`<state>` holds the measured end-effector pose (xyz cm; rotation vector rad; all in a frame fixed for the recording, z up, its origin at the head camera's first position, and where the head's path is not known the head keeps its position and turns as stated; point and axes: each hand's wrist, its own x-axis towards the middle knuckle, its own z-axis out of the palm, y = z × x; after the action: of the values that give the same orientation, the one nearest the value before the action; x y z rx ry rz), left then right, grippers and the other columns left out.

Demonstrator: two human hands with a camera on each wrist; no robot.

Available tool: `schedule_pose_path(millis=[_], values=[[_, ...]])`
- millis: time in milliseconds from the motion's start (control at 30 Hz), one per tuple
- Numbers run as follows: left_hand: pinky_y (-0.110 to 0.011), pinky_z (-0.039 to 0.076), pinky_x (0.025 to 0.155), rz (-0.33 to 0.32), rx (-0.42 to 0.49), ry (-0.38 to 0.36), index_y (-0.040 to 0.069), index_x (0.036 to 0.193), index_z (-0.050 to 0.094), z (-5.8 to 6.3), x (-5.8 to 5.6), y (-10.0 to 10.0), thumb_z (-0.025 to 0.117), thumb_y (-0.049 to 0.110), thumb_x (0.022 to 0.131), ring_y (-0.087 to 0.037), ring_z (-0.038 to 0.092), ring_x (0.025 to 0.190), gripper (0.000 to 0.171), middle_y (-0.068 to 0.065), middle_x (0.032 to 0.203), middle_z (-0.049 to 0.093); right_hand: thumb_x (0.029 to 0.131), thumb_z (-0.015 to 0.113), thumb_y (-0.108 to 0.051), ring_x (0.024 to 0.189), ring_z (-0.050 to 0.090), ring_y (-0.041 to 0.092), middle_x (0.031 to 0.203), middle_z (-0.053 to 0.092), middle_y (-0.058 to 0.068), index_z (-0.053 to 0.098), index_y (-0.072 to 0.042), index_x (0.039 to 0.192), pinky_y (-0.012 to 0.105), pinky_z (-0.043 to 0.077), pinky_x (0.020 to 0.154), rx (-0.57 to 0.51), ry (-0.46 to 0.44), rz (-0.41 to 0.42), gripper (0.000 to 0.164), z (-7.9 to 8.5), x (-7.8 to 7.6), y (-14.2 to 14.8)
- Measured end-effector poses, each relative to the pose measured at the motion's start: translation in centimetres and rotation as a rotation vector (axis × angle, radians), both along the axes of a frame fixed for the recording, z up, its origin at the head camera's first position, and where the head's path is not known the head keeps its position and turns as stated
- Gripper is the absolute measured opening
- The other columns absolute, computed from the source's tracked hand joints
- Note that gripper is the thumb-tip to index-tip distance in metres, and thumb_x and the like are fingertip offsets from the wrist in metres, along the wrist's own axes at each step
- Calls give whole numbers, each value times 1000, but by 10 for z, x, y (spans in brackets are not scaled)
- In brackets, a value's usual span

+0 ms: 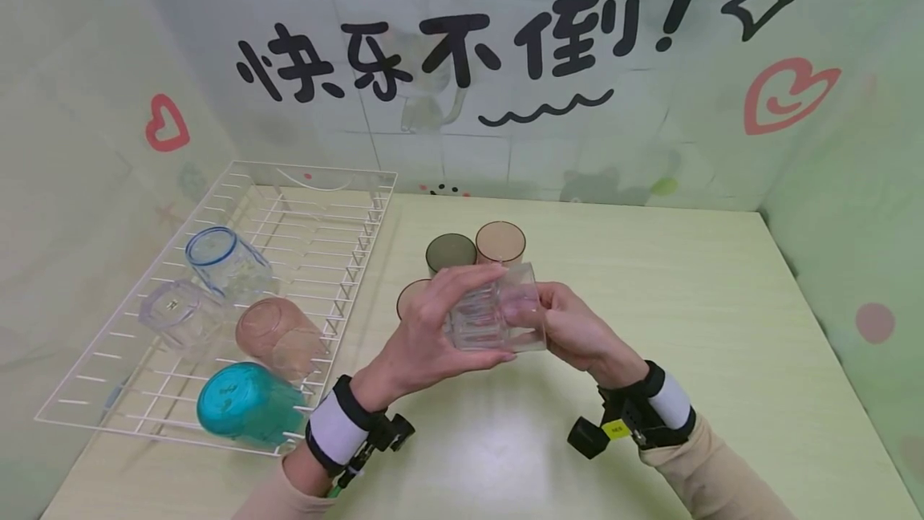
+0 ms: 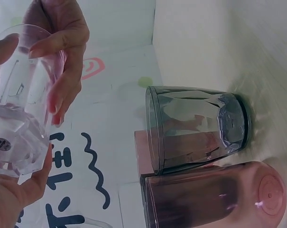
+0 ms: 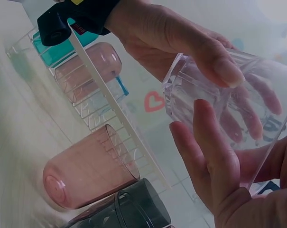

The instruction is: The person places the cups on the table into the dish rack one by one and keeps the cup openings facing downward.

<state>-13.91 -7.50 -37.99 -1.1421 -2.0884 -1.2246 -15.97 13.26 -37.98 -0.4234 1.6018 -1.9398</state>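
Clear cup (image 1: 482, 321): colourless, glossy, facet-bottomed, round-rimmed, tipped sideways

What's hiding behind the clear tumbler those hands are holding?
From the head camera, a gray tumbler and a pinkish tumbler show their rims behind it. The clear tumbler and left hand cover their lower parts.

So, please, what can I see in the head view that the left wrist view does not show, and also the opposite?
Only the head view shows the white wire rack with its blue-rimmed cup, pale purple cup, pink cup and teal cup.

Only the left wrist view shows a dark round mark on the clear glass, and the bases of the grey glass and the pink glass.

Both show the left hand and right hand holding the clear glass, and black wall writing.
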Motion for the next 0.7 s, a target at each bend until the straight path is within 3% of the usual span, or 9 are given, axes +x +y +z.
schedule_pose_path(millis=[367, 700], values=[[-37, 46, 91, 37, -15, 39, 5, 131, 55, 3, 2, -1, 91, 27, 65, -22, 58, 116, 78, -10, 129, 60, 95, 52, 1, 89, 66, 16, 101, 66, 7, 54, 20, 116, 34, 55, 80, -23, 3, 20, 29, -1, 0, -1], [-39, 46, 91, 16, -33, -6, 5, 133, 54, 5, 5, -8, 91, 24, 68, -24, 54, 117, 77, -10, 131, 58, 95, 56, -4, 90, 65, 17, 105, 65, 9, 57, 13, 121, 36, 56, 76, 16, -13, 1, 31, 0, 1, -1]])
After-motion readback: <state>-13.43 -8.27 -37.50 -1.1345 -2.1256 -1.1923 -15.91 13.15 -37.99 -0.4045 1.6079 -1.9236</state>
